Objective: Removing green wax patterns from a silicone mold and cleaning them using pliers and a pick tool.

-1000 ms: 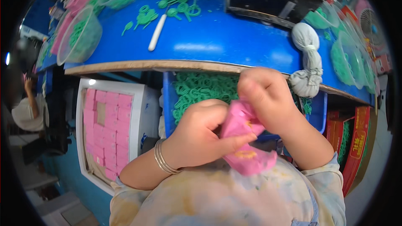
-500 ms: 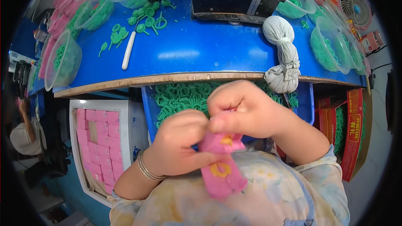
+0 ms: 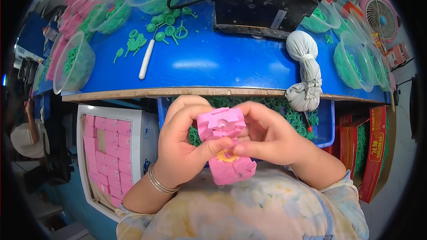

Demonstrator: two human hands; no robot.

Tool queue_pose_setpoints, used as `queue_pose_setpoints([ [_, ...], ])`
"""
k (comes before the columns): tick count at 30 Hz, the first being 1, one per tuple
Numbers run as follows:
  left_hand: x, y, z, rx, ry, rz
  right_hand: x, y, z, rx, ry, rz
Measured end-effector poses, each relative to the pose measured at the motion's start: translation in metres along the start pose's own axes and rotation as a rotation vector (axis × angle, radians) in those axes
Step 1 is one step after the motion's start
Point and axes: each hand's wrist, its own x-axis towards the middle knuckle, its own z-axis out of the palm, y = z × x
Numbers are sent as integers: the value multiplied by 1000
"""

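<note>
A pink rubber mould (image 3: 232,172) is held in front of my chest, above the blue tray. It is folded open into two halves, with a small round hollow in the upper one and a yellow ring mark on the lower one. My left hand (image 3: 180,144) grips its left side, thumb across the middle. From the right, my right hand (image 3: 278,142) holds it with the thumb near the yellow mark. Both hands' other fingers are partly hidden behind the mould. Behind them lies the blue tray (image 3: 329,126) full of green rings.
On the blue table (image 3: 191,73) are a white-handled tool (image 3: 146,60), loose green pieces (image 3: 170,31), a tied white cloth bag (image 3: 304,71) and a dark machine (image 3: 262,6). See-through bowls (image 3: 73,69) hold green rings. A white-framed box (image 3: 138,133) of pink blocks stands left, red cartons (image 3: 373,151) right.
The mould's upper half has come into view, turned up between my hands. My right hand has moved down and right, and my left fingers have shifted to the mould's side. The view has tilted slightly.
</note>
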Motion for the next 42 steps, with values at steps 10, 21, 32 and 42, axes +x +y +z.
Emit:
queue_pose_setpoints([
  [10, 0, 9, -4, -630, -56, -568, -3, -1, -6, -424, -125, 58],
  [21, -1, -4, -6, -162, -256, -31, -12, 13, -5, -464, -8, -145],
  [32, -13, -6, 1, -254, -115, -115, -9, 11, 1, -110, -33, -73],
  [42, -10, 0, -7, -152, -268, -214, -12, 19, -4, -110, -3, 10],
])
